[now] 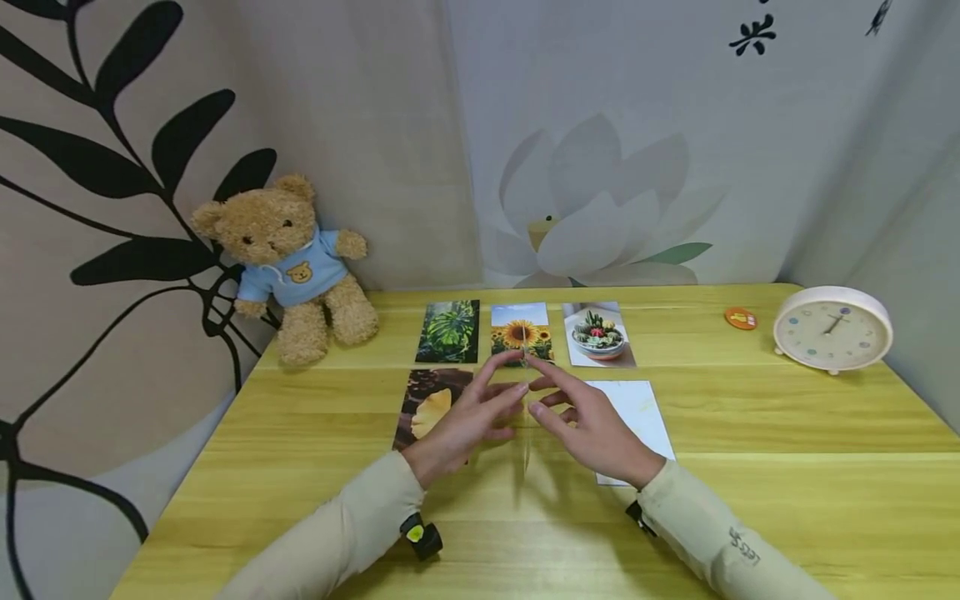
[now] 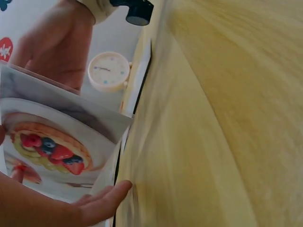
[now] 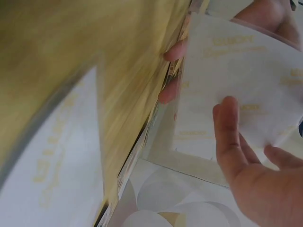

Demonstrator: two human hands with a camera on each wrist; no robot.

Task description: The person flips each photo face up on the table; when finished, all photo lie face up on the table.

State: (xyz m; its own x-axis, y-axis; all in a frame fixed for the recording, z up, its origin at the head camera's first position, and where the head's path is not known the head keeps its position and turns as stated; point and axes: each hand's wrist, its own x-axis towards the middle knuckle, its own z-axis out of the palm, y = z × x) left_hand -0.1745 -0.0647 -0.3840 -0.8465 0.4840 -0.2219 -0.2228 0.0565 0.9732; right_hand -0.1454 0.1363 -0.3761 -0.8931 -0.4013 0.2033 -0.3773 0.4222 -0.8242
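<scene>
A photo print of a fruit tart (image 2: 52,146) stands upright between my hands, edge-on in the head view. My left hand (image 1: 468,417) has its fingertips at the picture side; my right hand (image 1: 592,425) has its own at the white, yellow-lettered back (image 3: 213,71). Both index fingers meet near the top edge, the fingers gently bent. Between them the two hands hold the print just over the table. Under my left wrist lies a ginkgo leaf photo (image 1: 431,400). A white-backed card (image 1: 641,412) lies face down beneath my right hand.
Behind lie a green plant photo (image 1: 448,332), a sunflower photo (image 1: 517,321) and a succulent bowl photo (image 1: 598,335). A teddy bear (image 1: 292,258) sits at the back left of the wooden table (image 1: 750,517). A white clock (image 1: 832,329) and orange disc (image 1: 741,317) are at the right.
</scene>
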